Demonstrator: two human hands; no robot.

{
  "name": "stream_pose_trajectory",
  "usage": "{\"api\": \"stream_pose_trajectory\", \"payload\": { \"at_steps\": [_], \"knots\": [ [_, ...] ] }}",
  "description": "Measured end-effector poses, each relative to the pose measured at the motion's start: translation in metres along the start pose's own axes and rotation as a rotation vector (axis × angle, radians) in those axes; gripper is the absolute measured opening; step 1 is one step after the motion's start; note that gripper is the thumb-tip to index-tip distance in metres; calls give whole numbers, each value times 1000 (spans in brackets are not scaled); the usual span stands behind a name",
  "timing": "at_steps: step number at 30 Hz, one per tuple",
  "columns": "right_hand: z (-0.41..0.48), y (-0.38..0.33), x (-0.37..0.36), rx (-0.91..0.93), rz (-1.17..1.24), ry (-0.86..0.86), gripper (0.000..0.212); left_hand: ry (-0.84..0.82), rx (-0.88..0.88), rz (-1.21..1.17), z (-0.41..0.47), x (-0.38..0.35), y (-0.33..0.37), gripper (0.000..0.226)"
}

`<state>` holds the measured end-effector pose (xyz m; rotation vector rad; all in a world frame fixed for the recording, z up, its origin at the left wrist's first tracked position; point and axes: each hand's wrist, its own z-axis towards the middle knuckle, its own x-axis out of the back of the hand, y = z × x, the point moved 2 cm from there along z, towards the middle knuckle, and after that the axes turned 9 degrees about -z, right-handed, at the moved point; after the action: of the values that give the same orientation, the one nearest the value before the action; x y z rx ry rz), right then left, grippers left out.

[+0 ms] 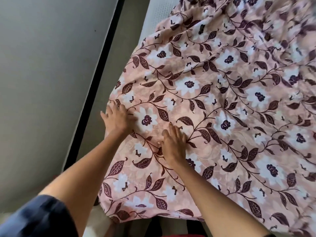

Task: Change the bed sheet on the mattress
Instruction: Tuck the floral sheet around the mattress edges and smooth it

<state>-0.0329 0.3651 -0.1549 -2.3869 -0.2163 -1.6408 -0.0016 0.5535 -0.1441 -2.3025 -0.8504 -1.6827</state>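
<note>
- White mattress (158, 13) with a fine dotted surface, bare only in a narrow strip along its left edge, up top.
- Right on it lies the sheet (222, 103): pink, with white flowers and dark purple leaves and vines.
- The sheet is spread wide but creased, and bunched into folds at the far end.

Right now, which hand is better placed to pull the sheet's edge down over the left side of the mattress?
Probably the left hand: it rests right at the left edge of the floral sheet. The right hand presses flat farther in on the sheet, away from that edge.
</note>
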Motion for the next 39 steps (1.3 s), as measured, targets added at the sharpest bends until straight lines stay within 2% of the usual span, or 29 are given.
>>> {"api": "stream_pose_trajectory", "payload": {
  "at_steps": [2,5,9,11,13,17,20,21,23,26,29,31,33,35,39],
  "knots": [
    [4,0,0,33,56,67,31,-9,6,45,0,-7,2,32],
    [5,-2,7,74,194,155,22,99,-31,119,6,-1,-2,35],
    [-16,19,10,47,266,337,10,241,160,-50,-1,13,-10,34],
    [-33,48,1,-38,235,399,13,226,123,-87,-14,8,-4,35],
    [-58,85,-12,-183,177,440,16,158,-32,-59,-36,-5,10,42],
    [-132,169,-43,-515,70,316,27,6,-274,-19,-106,-44,49,60],
    [-182,225,-55,-694,86,217,48,-106,-300,-7,-159,-74,60,72],
    [-192,237,-58,-695,95,191,51,-162,-271,-3,-173,-87,59,74],
    [-206,255,-64,-620,78,199,41,-236,-195,41,-200,-108,60,78],
    [-214,264,-72,-488,37,268,16,-213,-64,21,-227,-119,69,74],
    [-230,264,-77,-363,76,289,16,-215,98,-36,-254,-124,99,70],
    [-247,275,-74,-251,125,304,22,-217,46,10,-275,-131,133,68],
    [-268,311,-68,-251,152,332,21,-252,-89,27,-301,-143,180,68],
    [-285,365,-62,-405,164,388,12,-296,-215,43,-323,-159,228,67],
    [-310,487,-55,-842,198,401,26,-346,-430,72,-365,-192,322,63]
  ]
}}
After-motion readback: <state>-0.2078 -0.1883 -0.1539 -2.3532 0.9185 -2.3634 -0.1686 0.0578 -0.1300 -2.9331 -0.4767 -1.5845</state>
